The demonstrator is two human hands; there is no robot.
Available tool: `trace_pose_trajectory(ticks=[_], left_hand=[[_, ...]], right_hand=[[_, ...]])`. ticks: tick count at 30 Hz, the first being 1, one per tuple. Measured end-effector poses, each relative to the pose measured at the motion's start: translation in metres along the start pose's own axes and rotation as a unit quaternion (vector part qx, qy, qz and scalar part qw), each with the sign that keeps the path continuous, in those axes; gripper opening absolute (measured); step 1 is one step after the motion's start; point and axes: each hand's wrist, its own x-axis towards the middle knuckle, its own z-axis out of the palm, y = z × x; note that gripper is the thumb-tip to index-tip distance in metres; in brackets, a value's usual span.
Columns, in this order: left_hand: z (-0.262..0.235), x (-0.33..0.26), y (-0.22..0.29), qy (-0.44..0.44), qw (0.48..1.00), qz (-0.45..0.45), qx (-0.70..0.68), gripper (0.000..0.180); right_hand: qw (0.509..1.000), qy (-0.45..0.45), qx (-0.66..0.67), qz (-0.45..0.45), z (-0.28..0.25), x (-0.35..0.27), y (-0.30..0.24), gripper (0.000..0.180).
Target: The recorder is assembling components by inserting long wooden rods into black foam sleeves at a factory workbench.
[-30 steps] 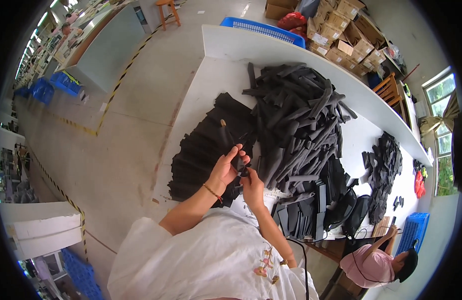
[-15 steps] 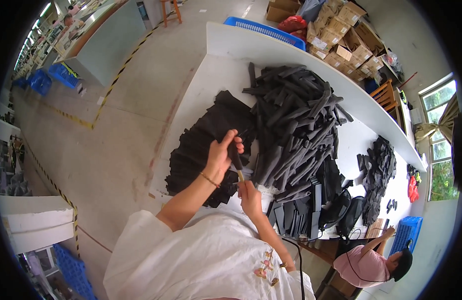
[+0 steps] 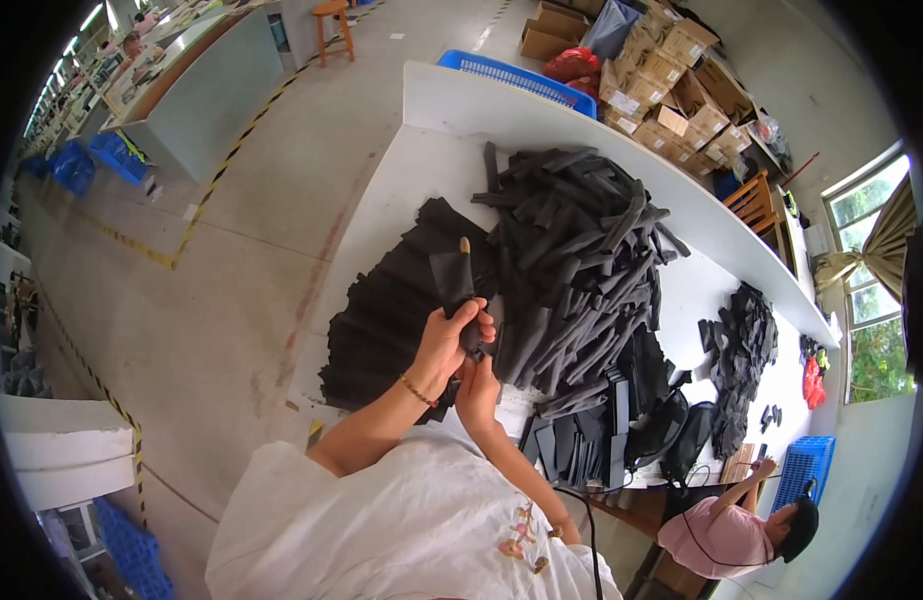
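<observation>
My left hand [image 3: 450, 342] grips a flat black fabric piece [image 3: 452, 280] and holds it upright, a tan tip showing at its top. My right hand [image 3: 478, 385] sits just below and to the right, closed on the lower end of the same piece. Both hands hover over a long white table [image 3: 402, 190]. To their left lie neat overlapping rows of black pieces [image 3: 387, 320]. To their right rises a big loose heap of black strips [image 3: 582, 260].
Stacked black pieces [image 3: 582, 445] lie near the table's front edge, with a smaller black pile [image 3: 740, 350] further right. A blue crate [image 3: 522, 75] and cardboard boxes [image 3: 662, 70] stand behind the table. Another person in pink [image 3: 732, 530] works at lower right. Bare concrete floor spreads to the left.
Both hands have lifted the black piece from low over the table to an upright hold, and the left hand has slid down it to grip nearer its lower end.
</observation>
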Motion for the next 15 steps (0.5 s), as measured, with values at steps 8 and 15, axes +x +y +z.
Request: trace_pose_trajectory(ticks=[8, 15], left_hand=[[0.0, 0.005, 0.002, -0.027, 0.999, 0.014, 0.015, 0.028], [-0.015, 0.007, 0.002, -0.018, 0.999, 0.014, -0.046, 0.023]], right_hand=[[1.0, 0.016, -0.014, 0.002, 0.0, 0.008, -0.005, 0.01], [1.0, 0.005, 0.001, -0.003, 0.006, -0.004, -0.004, 0.009]])
